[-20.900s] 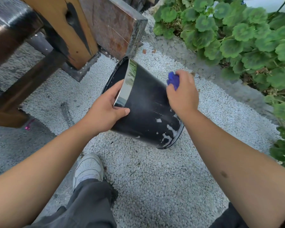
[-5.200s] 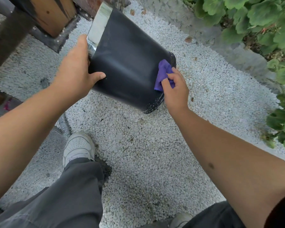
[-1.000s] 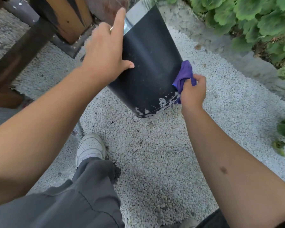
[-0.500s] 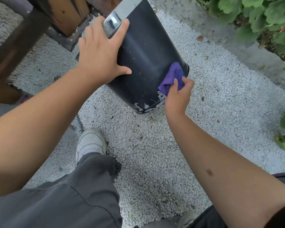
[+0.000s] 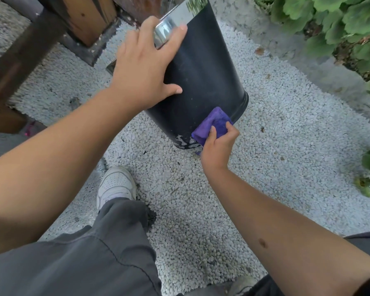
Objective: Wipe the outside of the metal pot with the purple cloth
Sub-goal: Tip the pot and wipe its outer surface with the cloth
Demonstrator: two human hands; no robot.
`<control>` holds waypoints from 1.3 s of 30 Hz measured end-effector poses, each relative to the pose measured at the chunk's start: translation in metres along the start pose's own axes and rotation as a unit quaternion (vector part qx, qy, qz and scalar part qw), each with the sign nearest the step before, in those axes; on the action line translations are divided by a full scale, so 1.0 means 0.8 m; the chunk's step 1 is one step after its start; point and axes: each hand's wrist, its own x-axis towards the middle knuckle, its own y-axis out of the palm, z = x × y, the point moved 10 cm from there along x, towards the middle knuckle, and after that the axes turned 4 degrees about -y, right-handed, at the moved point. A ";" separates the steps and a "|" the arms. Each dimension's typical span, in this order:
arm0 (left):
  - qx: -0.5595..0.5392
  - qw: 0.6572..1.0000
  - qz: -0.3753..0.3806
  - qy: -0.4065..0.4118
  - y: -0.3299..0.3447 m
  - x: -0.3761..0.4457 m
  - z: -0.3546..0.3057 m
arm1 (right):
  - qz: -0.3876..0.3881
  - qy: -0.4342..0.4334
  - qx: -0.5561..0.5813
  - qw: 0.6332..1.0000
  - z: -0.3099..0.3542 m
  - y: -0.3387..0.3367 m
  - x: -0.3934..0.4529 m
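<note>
Fingers of my right hand pinch the folded purple cloth against the black metal pot at five o'clock; my left hand lies spread at ten, steadying its tilt.

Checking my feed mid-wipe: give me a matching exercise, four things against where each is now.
Things:
1. left hand
2. purple cloth
3. white shoe
4. green plants

Places:
A. upper right, beyond the gravel
B. spread on the pot's upper side
C. on the gravel, below the pot
D. pressed near the pot's chipped bottom edge

Pairs: 1-B, 2-D, 3-C, 4-A
</note>
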 end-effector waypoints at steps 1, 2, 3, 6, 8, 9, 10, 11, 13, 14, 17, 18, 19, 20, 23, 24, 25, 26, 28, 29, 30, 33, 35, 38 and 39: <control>-0.051 0.999 -0.007 0.000 -0.002 -0.001 0.010 | 0.001 0.007 0.003 1.000 -0.003 -0.002 0.001; -0.102 0.995 -0.004 -0.023 -0.001 -0.002 0.029 | 0.001 0.011 0.006 1.000 -0.005 -0.005 0.003; -0.138 0.989 0.010 -0.060 0.004 -0.003 0.050 | 0.001 0.012 0.010 1.000 -0.005 -0.006 0.005; -0.157 0.978 0.075 -0.119 0.024 -0.018 0.078 | 0.004 0.005 0.009 1.000 0.002 -0.010 0.014; -0.163 0.977 0.079 -0.114 0.022 -0.017 0.074 | -0.005 0.023 0.029 0.999 0.008 -0.017 0.025; -0.169 0.977 0.071 -0.113 0.015 -0.014 0.071 | -0.013 0.032 0.042 0.999 0.012 -0.022 0.033; -0.174 0.976 0.059 -0.114 0.005 -0.009 0.066 | -0.023 0.031 0.048 0.998 0.017 -0.029 0.042; -0.174 0.977 0.043 -0.116 -0.004 -0.003 0.062 | -0.032 0.023 0.047 0.998 0.025 -0.036 0.050; -0.136 0.985 0.009 -0.104 -0.022 0.006 0.053 | -0.037 0.012 0.037 0.999 0.040 -0.045 0.067; -0.117 0.989 -0.005 -0.090 -0.031 0.007 0.046 | -0.028 0.013 0.026 0.999 0.045 -0.045 0.075; -0.093 0.996 0.003 -0.011 -0.041 -0.001 0.015 | 0.025 0.028 -0.031 0.999 0.054 -0.040 0.096; -0.046 0.998 0.025 0.038 -0.037 -0.007 0.001 | 0.038 0.031 -0.041 0.998 0.055 -0.039 0.100; 0.020 0.995 0.053 0.082 -0.027 -0.014 -0.011 | 0.044 0.028 -0.050 0.997 0.057 -0.039 0.104; 0.076 0.989 0.077 0.102 -0.018 -0.022 -0.014 | 0.047 0.020 -0.060 0.997 0.060 -0.038 0.105; 0.139 0.983 0.098 0.065 -0.011 -0.024 -0.003 | 0.036 -0.028 -0.078 0.996 0.074 -0.035 0.103; 0.136 0.984 0.102 0.053 -0.012 -0.024 -0.001 | 0.031 -0.048 -0.086 0.995 0.080 -0.034 0.102; 0.134 0.984 0.106 0.046 -0.011 -0.023 0.000 | 0.031 -0.062 -0.093 0.993 0.083 -0.033 0.100; 0.136 0.984 0.111 0.042 -0.009 -0.020 0.001 | 0.033 -0.066 -0.096 0.993 0.082 -0.031 0.099; 0.135 0.984 0.115 0.034 -0.009 -0.012 0.001 | 0.035 -0.061 -0.090 0.993 0.077 -0.028 0.095; 0.138 0.983 0.117 0.034 -0.008 -0.011 0.000 | 0.032 -0.058 -0.086 0.994 0.075 -0.028 0.091; 0.145 0.982 0.117 0.034 -0.007 -0.011 -0.001 | 0.027 -0.059 -0.080 0.995 0.073 -0.028 0.085; 0.154 0.980 0.121 0.027 -0.005 -0.009 -0.001 | -0.004 -0.074 -0.047 0.996 0.071 -0.029 0.054; 0.156 0.979 0.128 0.019 -0.004 -0.008 0.001 | -0.029 -0.077 -0.029 0.996 0.065 -0.029 0.026; 0.154 0.979 0.136 0.012 -0.003 -0.012 0.003 | -0.027 -0.060 0.005 0.998 0.046 -0.018 -0.016; 0.155 0.978 0.137 0.014 -0.003 -0.013 0.001 | -0.022 -0.052 0.010 0.998 0.040 -0.014 -0.026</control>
